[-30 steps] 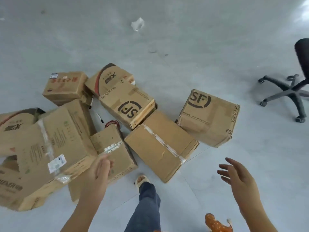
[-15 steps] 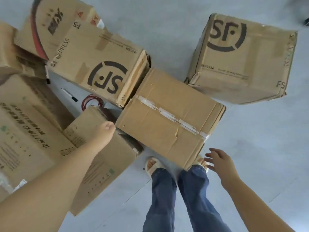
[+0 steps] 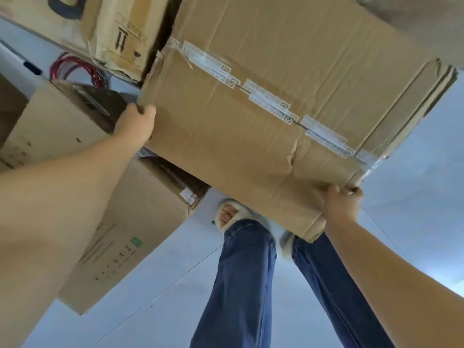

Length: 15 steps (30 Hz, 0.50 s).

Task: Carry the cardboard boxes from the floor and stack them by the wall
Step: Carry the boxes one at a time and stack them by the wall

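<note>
Two neighbouring boxes (image 3: pixel 82 126) (image 3: pixel 100 23) crowd the taped box (image 3: pixel 263 116) we clamp with left hand (image 3: pixel 136 121) and right hand (image 3: pixel 342 204), fingers curled on opposite corners.

no lettering reads clearly on any cardboard box (image 3: pixel 276 101).

Camera dropped much closer to boxes since a second ago; office chair, scrap of paper and far boxes gone from view. Left hand (image 3: pixel 136 121), half a second ago resting on small box (image 3: pixel 75 146), now clamped on left corner of taped box (image 3: pixel 263 121). Right hand (image 3: pixel 342 205), earlier open in air beside box, now gripping its near right corner, fingers curled over edge. Taped box now overlaps feet and small box. Both arms stretched further forward.
</note>
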### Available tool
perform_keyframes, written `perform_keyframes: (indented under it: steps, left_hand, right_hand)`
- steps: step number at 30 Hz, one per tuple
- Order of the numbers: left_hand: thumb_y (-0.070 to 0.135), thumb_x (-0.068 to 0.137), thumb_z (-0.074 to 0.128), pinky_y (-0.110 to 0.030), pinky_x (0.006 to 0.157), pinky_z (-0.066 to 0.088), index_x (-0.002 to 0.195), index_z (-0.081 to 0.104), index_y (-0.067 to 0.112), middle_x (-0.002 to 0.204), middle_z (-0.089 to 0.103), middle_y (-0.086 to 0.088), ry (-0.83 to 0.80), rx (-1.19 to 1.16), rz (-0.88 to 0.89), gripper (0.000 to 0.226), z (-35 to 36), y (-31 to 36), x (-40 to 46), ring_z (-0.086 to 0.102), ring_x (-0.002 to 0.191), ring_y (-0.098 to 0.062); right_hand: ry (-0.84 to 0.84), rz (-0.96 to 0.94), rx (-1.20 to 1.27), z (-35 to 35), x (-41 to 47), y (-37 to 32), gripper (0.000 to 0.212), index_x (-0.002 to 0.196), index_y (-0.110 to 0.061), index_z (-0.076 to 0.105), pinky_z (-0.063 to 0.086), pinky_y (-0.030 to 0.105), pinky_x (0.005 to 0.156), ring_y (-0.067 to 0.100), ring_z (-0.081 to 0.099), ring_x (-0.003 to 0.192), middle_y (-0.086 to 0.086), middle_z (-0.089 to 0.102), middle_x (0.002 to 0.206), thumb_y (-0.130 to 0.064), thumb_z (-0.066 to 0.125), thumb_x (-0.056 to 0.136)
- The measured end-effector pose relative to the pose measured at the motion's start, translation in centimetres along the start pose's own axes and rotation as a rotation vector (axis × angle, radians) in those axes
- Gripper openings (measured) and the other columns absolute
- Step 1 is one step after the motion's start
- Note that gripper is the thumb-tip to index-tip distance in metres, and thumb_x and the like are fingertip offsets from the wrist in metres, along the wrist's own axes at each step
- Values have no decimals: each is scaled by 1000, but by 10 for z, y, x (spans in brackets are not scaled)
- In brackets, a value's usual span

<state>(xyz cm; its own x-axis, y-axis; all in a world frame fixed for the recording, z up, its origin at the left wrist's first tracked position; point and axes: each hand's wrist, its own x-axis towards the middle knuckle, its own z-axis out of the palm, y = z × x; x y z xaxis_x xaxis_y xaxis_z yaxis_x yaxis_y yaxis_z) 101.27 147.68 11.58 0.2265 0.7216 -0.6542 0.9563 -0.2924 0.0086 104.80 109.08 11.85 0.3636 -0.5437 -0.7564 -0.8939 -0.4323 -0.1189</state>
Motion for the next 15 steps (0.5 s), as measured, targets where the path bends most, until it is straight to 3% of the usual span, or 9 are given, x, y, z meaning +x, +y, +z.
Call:
perform_keyframes:
  steps: [4,6,9,15]
  left_hand:
    - [41,96,36,-43,88,40,128,46,6,124,54,-16,118,-16,52,49,0,-6,-10,51,114,-36]
    - [44,96,34,-40,77,39,97,58,7,91,58,-11,128,-54,75,44,-10,-6,-16,55,95,-33]
    - [47,97,33,-36,68,35,61,48,12,64,48,-6,140,-170,77,52,-35,7,-37,50,71,-27]
    - [41,99,35,-35,62,33,60,49,12,58,47,-5,220,-174,195,50,-104,30,-105,47,66,-29]
  right_hand:
    - [-64,8,19,-25,3,2,50,133,-19,37,50,50,89,32,57,101,6,55,117,-38,54,90]
    - [-77,-8,45,-45,3,-5,43,122,-15,45,50,42,77,26,57,89,3,57,102,-42,53,91]
    - [-22,-38,77,-82,-4,-24,34,109,-13,51,39,33,64,18,48,69,-1,51,83,-43,48,94]
    - [70,-21,139,-170,-67,-74,29,104,-9,54,36,37,75,27,45,85,3,46,76,-35,46,95]
